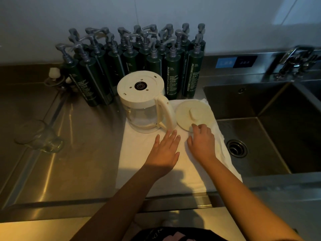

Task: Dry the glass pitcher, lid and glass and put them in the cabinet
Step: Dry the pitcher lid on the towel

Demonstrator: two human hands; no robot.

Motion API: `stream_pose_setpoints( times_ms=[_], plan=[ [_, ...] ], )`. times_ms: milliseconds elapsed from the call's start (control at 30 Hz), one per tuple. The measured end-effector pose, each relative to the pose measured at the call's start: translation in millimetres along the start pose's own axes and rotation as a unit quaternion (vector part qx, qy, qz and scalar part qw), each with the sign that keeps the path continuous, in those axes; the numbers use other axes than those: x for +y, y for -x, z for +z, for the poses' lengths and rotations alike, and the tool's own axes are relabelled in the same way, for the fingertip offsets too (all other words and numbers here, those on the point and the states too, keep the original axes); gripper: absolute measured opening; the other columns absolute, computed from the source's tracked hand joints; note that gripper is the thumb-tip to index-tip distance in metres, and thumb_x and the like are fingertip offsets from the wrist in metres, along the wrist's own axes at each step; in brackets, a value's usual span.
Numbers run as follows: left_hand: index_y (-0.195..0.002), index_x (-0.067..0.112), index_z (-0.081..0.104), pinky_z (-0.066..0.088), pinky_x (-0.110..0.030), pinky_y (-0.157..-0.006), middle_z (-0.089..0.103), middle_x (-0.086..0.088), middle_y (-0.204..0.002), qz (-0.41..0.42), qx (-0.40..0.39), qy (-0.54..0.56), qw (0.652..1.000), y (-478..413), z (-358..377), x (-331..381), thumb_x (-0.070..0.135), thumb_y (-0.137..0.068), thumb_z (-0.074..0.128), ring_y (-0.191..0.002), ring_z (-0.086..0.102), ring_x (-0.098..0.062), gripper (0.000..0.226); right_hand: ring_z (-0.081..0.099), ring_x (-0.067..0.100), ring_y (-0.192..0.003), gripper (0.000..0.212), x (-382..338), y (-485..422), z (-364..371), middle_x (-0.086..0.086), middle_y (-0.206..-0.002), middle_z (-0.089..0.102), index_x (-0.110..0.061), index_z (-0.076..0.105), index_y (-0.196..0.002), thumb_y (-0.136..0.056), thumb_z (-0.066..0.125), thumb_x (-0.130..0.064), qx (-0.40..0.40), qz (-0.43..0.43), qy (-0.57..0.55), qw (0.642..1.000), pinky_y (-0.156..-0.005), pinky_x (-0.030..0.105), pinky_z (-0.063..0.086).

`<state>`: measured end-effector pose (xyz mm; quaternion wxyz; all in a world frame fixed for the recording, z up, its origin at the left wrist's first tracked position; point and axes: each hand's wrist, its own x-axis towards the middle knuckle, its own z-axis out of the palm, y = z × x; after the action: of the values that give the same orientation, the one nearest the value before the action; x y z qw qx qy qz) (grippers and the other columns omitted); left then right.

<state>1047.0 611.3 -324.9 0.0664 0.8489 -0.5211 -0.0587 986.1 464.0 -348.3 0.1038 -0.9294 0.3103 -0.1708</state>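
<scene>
Steel counter | towel overhangs sink edge | left grip flat, wide | right grip curled on lid rim

pitcher 1 | lid 1 | glass 1 | towel 1 | pump bottles many

A stainless steel countertop carries a white towel spread at its near right, just beside the sink. Dark green pump bottles crowd the far side. A clear glass sits well left of the towel.
</scene>
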Motion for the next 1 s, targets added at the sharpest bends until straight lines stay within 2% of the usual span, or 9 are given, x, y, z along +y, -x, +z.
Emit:
stream_pose_setpoints(
  times_ms=[100,267,333,400,433,500,633,867,1000],
  plan=[
    [-0.136,0.005,0.047,0.02,-0.051,-0.105,0.041,-0.015,-0.144,-0.019,-0.013,-0.011,1.0,12,2,-4,0.034,-0.088,0.027,-0.134,0.037,-0.032,0.06,0.059,0.034,-0.076,0.04,-9,22,6,0.02,-0.09,0.061,-0.001,0.063,-0.105,-0.067,0.073,-0.007,0.028,-0.046,0.0,0.999,-0.064,0.038,0.049],
    [-0.149,0.01,0.014,-0.006,-0.041,-0.114,0.003,-0.008,-0.157,-0.085,-0.013,-0.002,0.996,32,1,-8,0.029,-0.099,0.034,-0.145,-0.001,-0.024,0.057,0.059,0.031,-0.079,0.042,-27,51,17,0.016,-0.093,0.062,-0.003,0.062,-0.107,-0.067,0.071,-0.008,0.011,-0.096,-0.012,0.995,-0.069,0.038,0.05],
    [-0.144,0.006,0.032,0.015,-0.048,-0.113,0.024,-0.014,-0.153,-0.098,-0.009,-0.006,0.995,42,-1,-9,0.028,-0.095,0.036,-0.142,0.021,-0.029,0.054,0.059,0.031,-0.081,0.042,-36,56,20,0.016,-0.094,0.062,-0.003,0.062,-0.108,-0.067,0.07,-0.009,-0.001,-0.116,-0.018,0.993,-0.07,0.038,0.05],
    [-0.126,0.004,0.057,0.039,-0.052,-0.097,0.052,-0.017,-0.134,-0.119,0.006,-0.013,0.993,50,4,-16,0.03,-0.085,0.039,-0.125,0.05,-0.032,0.052,0.06,0.03,-0.083,0.043,-47,58,23,0.015,-0.097,0.063,-0.004,0.062,-0.109,-0.068,0.07,-0.01,-0.017,-0.132,-0.021,0.991,-0.072,0.038,0.05],
    [-0.121,0.004,0.061,0.042,-0.052,-0.093,0.058,-0.017,-0.128,-0.124,0.014,-0.022,0.992,54,6,-20,0.029,-0.081,0.043,-0.119,0.054,-0.032,0.05,0.06,0.03,-0.084,0.043,-52,59,24,0.015,-0.098,0.063,-0.004,0.062,-0.11,-0.067,0.071,-0.01,-0.024,-0.143,-0.022,0.989,-0.073,0.039,0.05],
    [-0.119,0.003,0.062,0.042,-0.053,-0.091,0.059,-0.018,-0.126,-0.136,0.014,-0.028,0.99,62,3,-27,0.027,-0.077,0.051,-0.117,0.055,-0.033,0.05,0.061,0.031,-0.086,0.045,-65,60,26,0.016,-0.099,0.064,-0.004,0.062,-0.11,-0.066,0.071,-0.01,-0.037,-0.173,-0.028,0.984,-0.074,0.039,0.05],
    [-0.12,0.002,0.061,0.041,-0.056,-0.09,0.058,-0.019,-0.128,-0.172,0.018,-0.029,0.985,82,-1,-46,0.029,-0.082,0.036,-0.118,0.055,-0.034,0.053,0.062,0.033,-0.088,0.046,-93,59,29,0.018,-0.101,0.065,-0.002,0.063,-0.109,-0.064,0.073,-0.01,-0.058,-0.224,-0.038,0.972,-0.076,0.041,0.051],
    [-0.116,0.001,0.063,0.045,-0.056,-0.088,0.061,-0.02,-0.122,-0.242,0.054,-0.031,0.968,117,-14,-82,0.026,-0.084,0.04,-0.113,0.058,-0.035,0.048,0.061,0.035,-0.092,0.046,-152,52,39,0.019,-0.105,0.064,-0.002,0.062,-0.112,-0.067,0.069,-0.011,-0.096,-0.289,-0.064,0.95,-0.079,0.042,0.051],
    [-0.125,0.0,0.056,0.04,-0.058,-0.093,0.052,-0.021,-0.133,-0.297,0.078,-0.014,0.952,132,-25,-106,0.025,-0.078,0.061,-0.122,0.05,-0.037,0.054,0.059,0.036,-0.096,0.046,-192,46,44,0.02,-0.109,0.062,-0.002,0.059,-0.116,-0.071,0.067,-0.012,-0.105,-0.317,-0.085,0.939,-0.083,0.043,0.05]
  ],
)
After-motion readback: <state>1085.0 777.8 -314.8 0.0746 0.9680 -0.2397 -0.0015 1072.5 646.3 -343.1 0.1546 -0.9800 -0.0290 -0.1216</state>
